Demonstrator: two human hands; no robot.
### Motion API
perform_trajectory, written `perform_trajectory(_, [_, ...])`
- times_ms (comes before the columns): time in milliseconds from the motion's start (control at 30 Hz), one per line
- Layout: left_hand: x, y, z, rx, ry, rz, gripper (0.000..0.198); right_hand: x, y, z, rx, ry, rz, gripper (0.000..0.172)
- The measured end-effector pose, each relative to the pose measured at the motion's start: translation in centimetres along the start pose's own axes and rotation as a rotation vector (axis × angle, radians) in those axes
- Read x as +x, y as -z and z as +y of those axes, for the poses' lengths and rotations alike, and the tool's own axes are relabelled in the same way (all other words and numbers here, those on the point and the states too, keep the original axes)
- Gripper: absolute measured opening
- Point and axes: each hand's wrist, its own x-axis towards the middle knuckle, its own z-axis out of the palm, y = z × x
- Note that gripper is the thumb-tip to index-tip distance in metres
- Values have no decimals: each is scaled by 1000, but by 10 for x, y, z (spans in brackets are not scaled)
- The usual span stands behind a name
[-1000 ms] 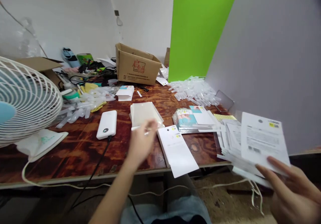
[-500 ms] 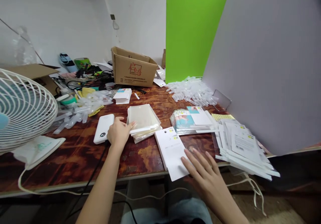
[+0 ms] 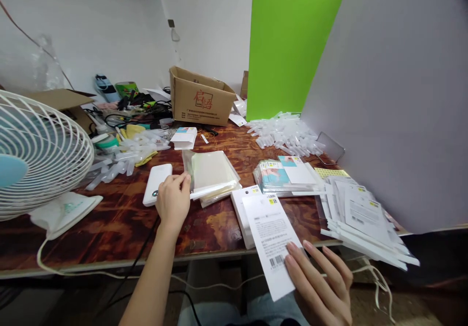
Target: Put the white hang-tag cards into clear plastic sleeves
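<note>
My right hand (image 3: 320, 279) grips the lower right edge of a white printed card (image 3: 272, 243) with a barcode, holding it tilted in front of the table edge. Under its upper end lies a stack of like cards (image 3: 239, 214). My left hand (image 3: 173, 197) is closed, thumb and forefinger pinching the left edge of a clear plastic bag (image 3: 188, 163). That bag lies partly over a pile of clear bags (image 3: 215, 170). Close to my left wrist is a white power bank (image 3: 156, 182) with a black cable.
Bagged cards (image 3: 278, 177) are stacked right of centre, with more packed cards (image 3: 365, 214) overhanging the front edge. Behind lie many clear plastic pieces (image 3: 288, 133). A fan (image 3: 44, 155) stands left, a cardboard box (image 3: 203, 99) at the back. A grey panel (image 3: 395, 111) borders the right.
My right hand has drawn the top card off its stack, toward me and to the right. My left hand now pinches a bag's edge, and the bag has shifted slightly left on the pile.
</note>
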Motion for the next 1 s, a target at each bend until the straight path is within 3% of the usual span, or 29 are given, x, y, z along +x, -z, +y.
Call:
perform_trajectory(167, [-32, 8, 23, -310, -10, -53, 39, 25, -6, -28, 148, 14, 19, 25])
perform_trajectory(333, [-63, 11, 44, -899, 276, -85, 27, 46, -31, -39, 172, 113, 47, 16])
perform_trajectory(467, [-67, 12, 50, -1072, 410, -51, 25, 52, -38, -39, 237, 159, 17, 20])
perform_trajectory(767, [-85, 12, 60, -1140, 516, -71, 32, 54, -47, -46, 192, 118, 29, 25])
perform_trajectory(1000, [-107, 18, 55, -999, 454, -393, 35, 50, -54, -40, 138, 8, 22, 31])
